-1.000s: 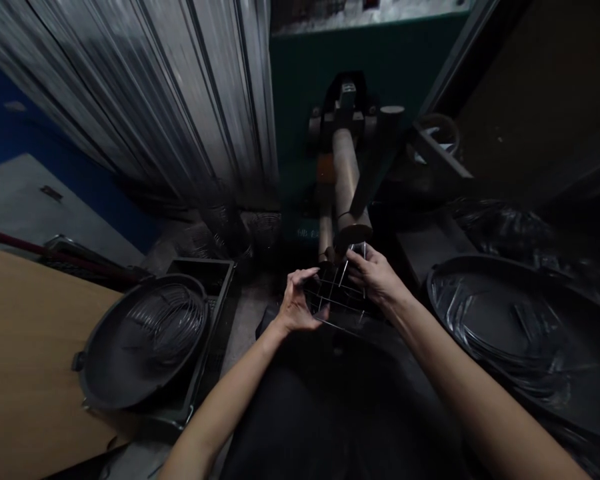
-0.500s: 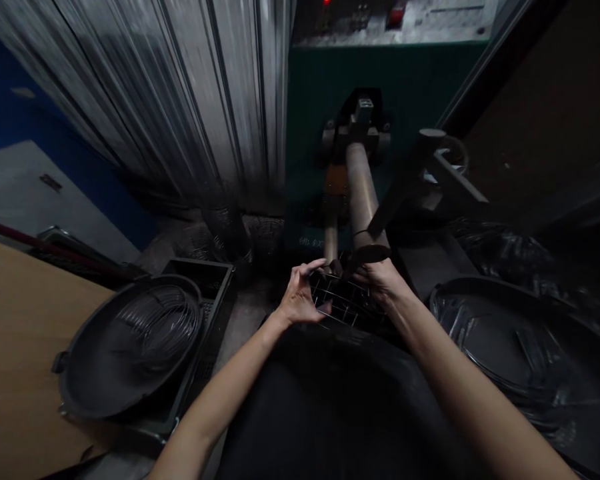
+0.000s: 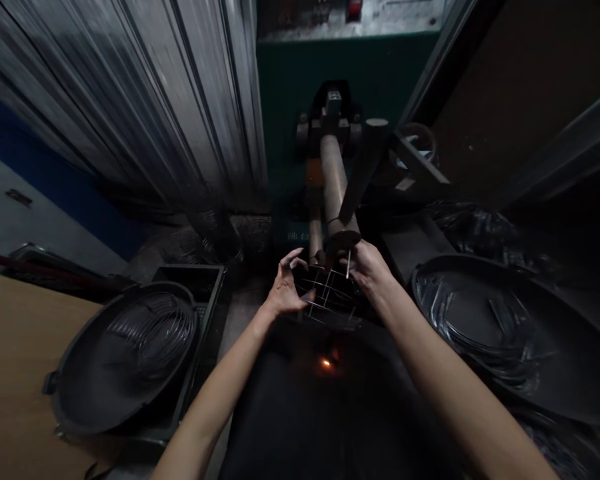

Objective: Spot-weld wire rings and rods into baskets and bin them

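**Faint lettering above a wire frame at a green machine**

The clearest writing is a short row of pale characters low on the machine's front, cut off by the lower rod; they look Chinese, but are too dim to read surely. A small dark plate on the grey panel at far left is illegible.

The wire frame lies between the two hands, just below the rod's tip and the round end of the thick bar — whether it touches either, I cannot tell. One set of its wires points away from the person, leaning slightly right at the far end; the other set crosses, sloping down to the right. Shadow hides its right side, so its long axis is uncertain.

The left hand makes a wide curve around the frame's left side, though its hold on it is unclear. The right hand is bent narrowly on a bright wire piece, whose long axis runs nearly straight up and down in view.

An orange spark glows nearer the person — between the forearms. Wire rings lie in the left-hand basin.
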Action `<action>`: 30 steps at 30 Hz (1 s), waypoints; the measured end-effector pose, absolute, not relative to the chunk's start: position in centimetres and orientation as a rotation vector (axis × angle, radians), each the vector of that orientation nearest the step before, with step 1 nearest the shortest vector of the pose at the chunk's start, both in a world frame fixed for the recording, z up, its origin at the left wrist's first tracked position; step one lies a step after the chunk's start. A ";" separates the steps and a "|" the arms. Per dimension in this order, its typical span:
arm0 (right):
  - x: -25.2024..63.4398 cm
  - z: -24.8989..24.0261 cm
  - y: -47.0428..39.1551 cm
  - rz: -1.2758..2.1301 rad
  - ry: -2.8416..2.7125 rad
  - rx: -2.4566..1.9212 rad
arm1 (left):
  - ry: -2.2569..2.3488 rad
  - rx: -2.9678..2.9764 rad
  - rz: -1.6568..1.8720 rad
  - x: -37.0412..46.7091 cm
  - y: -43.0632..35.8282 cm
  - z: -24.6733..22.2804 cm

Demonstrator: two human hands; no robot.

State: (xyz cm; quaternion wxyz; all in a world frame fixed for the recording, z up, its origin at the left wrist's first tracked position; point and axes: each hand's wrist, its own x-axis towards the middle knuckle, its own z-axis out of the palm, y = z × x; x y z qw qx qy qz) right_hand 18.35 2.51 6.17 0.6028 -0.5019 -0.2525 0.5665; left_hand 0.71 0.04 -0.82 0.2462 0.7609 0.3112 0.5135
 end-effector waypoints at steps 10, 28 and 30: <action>17.0 5.6 3.1 1.321 -0.723 -1.162 | 0.837 2.049 1.448 -0.4 0.6 -1.3; 16.7 4.9 4.6 1.287 -0.731 -1.236 | 0.778 2.021 1.482 -1.2 1.8 -1.3; 17.5 5.3 5.5 1.302 -0.782 -1.277 | 0.774 2.091 1.469 -1.2 2.1 -1.4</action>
